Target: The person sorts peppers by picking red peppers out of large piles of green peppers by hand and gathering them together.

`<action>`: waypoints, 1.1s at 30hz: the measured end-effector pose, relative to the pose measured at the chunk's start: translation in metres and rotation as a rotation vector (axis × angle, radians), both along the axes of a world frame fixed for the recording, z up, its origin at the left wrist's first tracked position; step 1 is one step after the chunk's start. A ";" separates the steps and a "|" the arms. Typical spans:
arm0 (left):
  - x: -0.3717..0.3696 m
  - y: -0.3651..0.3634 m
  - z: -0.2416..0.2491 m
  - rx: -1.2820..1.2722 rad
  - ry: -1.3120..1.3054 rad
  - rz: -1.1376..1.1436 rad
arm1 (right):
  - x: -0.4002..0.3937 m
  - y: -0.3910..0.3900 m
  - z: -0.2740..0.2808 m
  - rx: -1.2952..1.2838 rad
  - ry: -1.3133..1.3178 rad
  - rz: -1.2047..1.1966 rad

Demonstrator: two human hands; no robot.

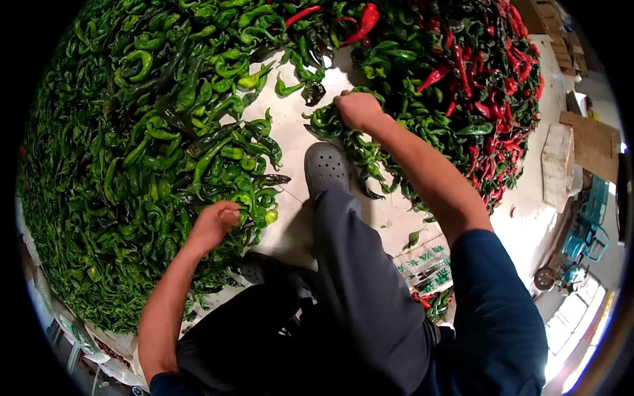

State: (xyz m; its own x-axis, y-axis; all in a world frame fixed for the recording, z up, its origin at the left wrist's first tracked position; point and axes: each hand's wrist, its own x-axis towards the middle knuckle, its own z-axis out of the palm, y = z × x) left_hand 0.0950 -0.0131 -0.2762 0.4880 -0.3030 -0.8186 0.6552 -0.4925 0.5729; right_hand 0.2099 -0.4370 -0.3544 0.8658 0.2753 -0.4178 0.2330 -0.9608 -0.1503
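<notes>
Resting by the green peppers [325, 121] along the right edge of the bare floor [290, 218], my right hand [358, 111] is curled with its knuckles up; its fingertips are hidden, so I cannot tell whether they pinch anything. My left hand [215, 226] sits at the floor's left edge, against the big green heap [152, 158], fingers bent inward, and again I cannot tell whether a pepper is between them. Just below my right hand, my grey shoe [326, 165] stands on the floor between the two sides; the darker shoe [254, 269] is farther back, close to the left heap. A small shift of either foot could crush the peppers lying beside it, since there is little bare floor to spare. Pulling hard at the tangled, curved pods could snap them or bring the left heap sliding over the floor's edge. Beyond the green ones at the right edge lie many red peppers [489, 112]; a careless sweep could mix the two colours. Farther out, past the floor's right side, are a cardboard sheet [594, 145] and a teal wheeled machine [588, 237].
</notes>
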 end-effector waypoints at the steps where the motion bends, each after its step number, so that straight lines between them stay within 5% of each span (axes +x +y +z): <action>1: 0.000 0.002 0.001 0.003 0.008 0.004 | 0.012 0.006 -0.005 -0.015 0.029 0.015; 6: 0.004 0.005 -0.001 0.033 0.012 0.022 | 0.023 0.009 0.021 0.190 -0.036 -0.087; 8: 0.006 0.003 0.001 0.002 0.038 0.055 | -0.005 -0.012 0.057 0.481 -0.096 -0.248; 11: 0.002 0.000 0.004 -0.017 0.036 0.042 | -0.091 -0.048 0.118 0.727 0.222 -0.704; 14: -0.001 -0.003 0.007 0.000 0.011 -0.026 | -0.220 -0.088 0.170 0.657 0.295 -1.083; 16: -0.002 -0.006 0.010 0.026 -0.008 -0.080 | -0.314 -0.117 0.200 0.352 0.280 -1.073; 19: -0.006 -0.012 0.015 0.051 -0.002 -0.134 | -0.455 -0.133 0.243 0.310 0.408 -1.376; 21: -0.009 -0.012 0.015 0.045 -0.023 -0.154 | -0.521 -0.143 0.265 0.252 0.626 -1.147; 22: -0.010 -0.013 0.016 0.040 -0.028 -0.137 | -0.532 -0.144 0.274 0.018 0.748 -0.920; 24: -0.012 -0.016 0.015 0.030 -0.027 -0.102 | -0.527 -0.147 0.259 -0.224 0.700 -0.597; 27: -0.010 -0.016 0.008 0.030 -0.009 -0.147 | -0.402 -0.101 0.229 0.133 0.392 -1.089; 29: -0.008 -0.015 0.008 0.031 0.016 -0.146 | -0.341 -0.080 0.174 0.420 0.271 -1.047; 33: -0.006 -0.007 0.012 0.000 0.038 -0.052 | -0.257 -0.028 0.067 0.502 0.101 -0.960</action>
